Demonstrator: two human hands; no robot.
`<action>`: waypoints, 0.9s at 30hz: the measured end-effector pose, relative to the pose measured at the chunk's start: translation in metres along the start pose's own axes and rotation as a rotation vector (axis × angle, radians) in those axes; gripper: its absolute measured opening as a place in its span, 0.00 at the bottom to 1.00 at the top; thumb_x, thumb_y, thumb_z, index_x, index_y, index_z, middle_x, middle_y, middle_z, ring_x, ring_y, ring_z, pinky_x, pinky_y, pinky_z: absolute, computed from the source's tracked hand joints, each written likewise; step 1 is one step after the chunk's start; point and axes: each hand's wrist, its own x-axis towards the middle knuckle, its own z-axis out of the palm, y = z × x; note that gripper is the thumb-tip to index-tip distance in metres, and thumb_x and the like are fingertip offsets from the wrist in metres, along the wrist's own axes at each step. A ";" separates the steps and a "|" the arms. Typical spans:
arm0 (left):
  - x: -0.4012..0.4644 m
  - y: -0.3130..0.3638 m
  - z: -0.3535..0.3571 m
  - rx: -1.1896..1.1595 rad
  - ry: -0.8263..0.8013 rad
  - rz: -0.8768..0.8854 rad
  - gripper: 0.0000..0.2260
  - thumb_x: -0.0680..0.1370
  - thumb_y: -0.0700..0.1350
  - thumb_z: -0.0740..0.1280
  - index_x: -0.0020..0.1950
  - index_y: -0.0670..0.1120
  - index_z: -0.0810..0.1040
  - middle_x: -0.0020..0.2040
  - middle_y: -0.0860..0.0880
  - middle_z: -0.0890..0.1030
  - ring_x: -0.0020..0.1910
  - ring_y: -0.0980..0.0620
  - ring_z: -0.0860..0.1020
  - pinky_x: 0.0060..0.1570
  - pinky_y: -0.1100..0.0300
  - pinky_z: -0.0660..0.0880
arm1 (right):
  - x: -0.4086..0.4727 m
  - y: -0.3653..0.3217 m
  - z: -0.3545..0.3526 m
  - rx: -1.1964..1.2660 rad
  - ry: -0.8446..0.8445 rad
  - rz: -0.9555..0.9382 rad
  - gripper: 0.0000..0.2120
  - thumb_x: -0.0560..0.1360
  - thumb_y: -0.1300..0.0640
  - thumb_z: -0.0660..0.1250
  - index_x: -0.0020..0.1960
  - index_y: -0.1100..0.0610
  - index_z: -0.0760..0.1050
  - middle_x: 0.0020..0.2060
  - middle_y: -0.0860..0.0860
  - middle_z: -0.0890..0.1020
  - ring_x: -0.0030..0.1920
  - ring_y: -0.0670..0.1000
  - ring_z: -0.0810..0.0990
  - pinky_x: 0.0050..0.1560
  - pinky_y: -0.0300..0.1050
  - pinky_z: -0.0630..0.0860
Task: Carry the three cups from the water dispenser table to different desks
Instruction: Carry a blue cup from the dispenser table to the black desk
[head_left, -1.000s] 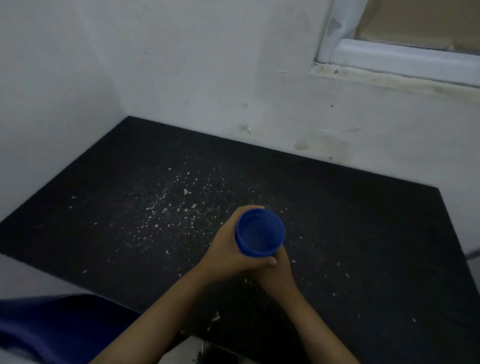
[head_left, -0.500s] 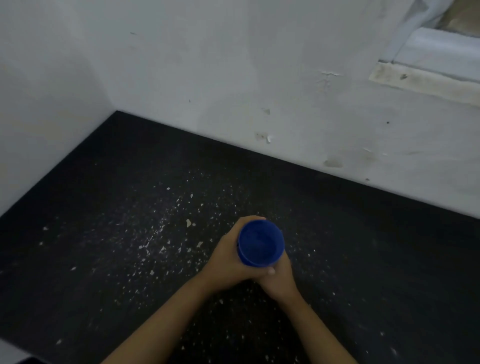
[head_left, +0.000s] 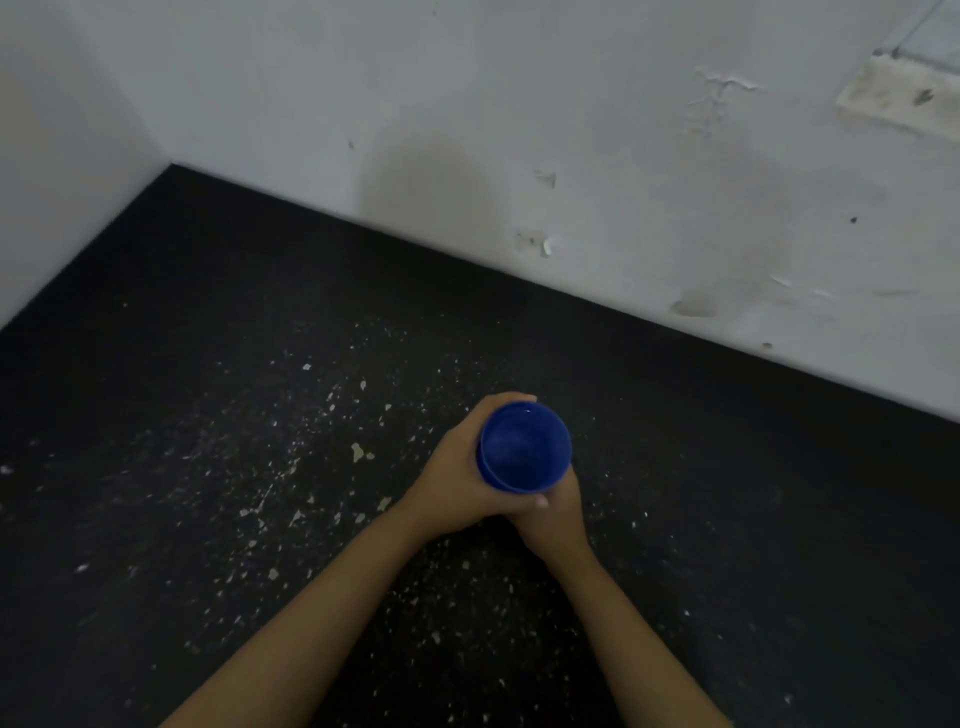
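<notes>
A blue cup (head_left: 523, 448) stands upright, mouth toward me, over the middle of a black desk (head_left: 208, 467) speckled with white flecks. My left hand (head_left: 457, 480) wraps around the cup's left side, with its thumb across the near wall. From below and to the right, my right hand (head_left: 558, 514) clasps the same cup and overlaps the left hand's fingers. The cup's base is hidden, so I cannot tell whether it touches the desk. No other cups are in view.
The desk sits in a corner between white walls, one to the left (head_left: 62, 156) and a stained one (head_left: 571, 182) behind. A window sill (head_left: 898, 98) shows at the top right.
The view has moved forward and tipped down over the desk; its near edge and the blue cloth at lower left are gone. Both hands keep the same hold on the cup.
</notes>
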 end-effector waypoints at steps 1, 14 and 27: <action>0.002 -0.001 -0.001 0.001 -0.002 0.002 0.40 0.61 0.39 0.82 0.68 0.51 0.70 0.65 0.59 0.76 0.65 0.60 0.75 0.61 0.69 0.72 | 0.002 0.001 0.000 -0.003 0.003 -0.007 0.21 0.72 0.62 0.72 0.63 0.62 0.72 0.56 0.56 0.80 0.55 0.51 0.80 0.55 0.47 0.80; 0.012 -0.013 -0.004 -0.027 -0.014 -0.012 0.39 0.60 0.37 0.82 0.68 0.49 0.71 0.64 0.58 0.77 0.65 0.57 0.75 0.61 0.67 0.73 | 0.006 0.010 0.004 0.015 0.004 -0.036 0.25 0.70 0.51 0.71 0.63 0.61 0.73 0.55 0.49 0.80 0.54 0.41 0.79 0.51 0.29 0.75; 0.011 -0.014 -0.004 -0.038 -0.030 -0.008 0.38 0.60 0.37 0.82 0.67 0.51 0.72 0.63 0.60 0.77 0.64 0.59 0.75 0.60 0.68 0.72 | 0.001 0.007 0.010 0.026 0.058 -0.063 0.23 0.73 0.55 0.69 0.66 0.60 0.71 0.59 0.54 0.78 0.58 0.47 0.78 0.58 0.40 0.76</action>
